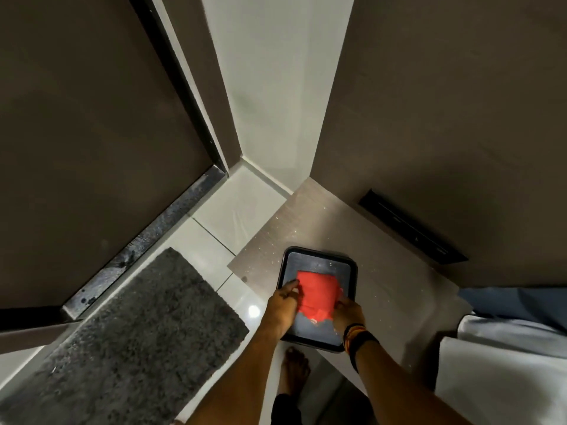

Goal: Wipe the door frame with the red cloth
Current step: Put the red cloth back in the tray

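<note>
our left hand [283, 297] and right hand [348, 312] pinch opposite edges of the red cloth [317, 294], which lies folded in the dark tray [290, 259] on the speckled counter [383, 250], with the door frame [181, 96] well apart, up to the left. if we lift carelessly, the cloth could unfold and trail, or drag the tray toward the counter edge. the grey mat [132, 329] lies below the frame on the floor, and white linen [506, 363] crowds our right side.
</note>
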Tool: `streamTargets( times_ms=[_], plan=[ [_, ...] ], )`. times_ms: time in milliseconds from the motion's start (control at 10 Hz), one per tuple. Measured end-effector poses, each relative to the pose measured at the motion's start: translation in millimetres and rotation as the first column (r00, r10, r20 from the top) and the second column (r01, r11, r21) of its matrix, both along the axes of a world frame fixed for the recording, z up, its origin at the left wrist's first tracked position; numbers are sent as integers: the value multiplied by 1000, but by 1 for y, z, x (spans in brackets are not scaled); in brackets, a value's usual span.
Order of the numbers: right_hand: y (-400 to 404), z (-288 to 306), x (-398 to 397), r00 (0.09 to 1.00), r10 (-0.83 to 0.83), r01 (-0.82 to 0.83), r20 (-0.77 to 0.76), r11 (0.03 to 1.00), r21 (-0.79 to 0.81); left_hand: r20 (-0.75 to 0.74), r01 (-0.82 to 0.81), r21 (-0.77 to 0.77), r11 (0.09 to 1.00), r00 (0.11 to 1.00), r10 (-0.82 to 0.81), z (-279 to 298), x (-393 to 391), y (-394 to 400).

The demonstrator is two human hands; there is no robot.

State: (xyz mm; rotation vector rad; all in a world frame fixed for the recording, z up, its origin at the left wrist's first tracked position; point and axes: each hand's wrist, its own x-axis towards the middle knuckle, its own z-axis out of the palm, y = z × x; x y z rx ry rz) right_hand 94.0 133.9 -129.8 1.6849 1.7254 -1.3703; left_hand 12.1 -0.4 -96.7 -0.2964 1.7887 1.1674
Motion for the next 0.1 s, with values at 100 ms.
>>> streamTargets(
  times_ms=[100],
  plan=[
    [-16, 16, -2, 956, 292, -283, 3, 926, 249, -365, 206, -195, 959, 892, -266, 7, 8, -9]
  ],
)
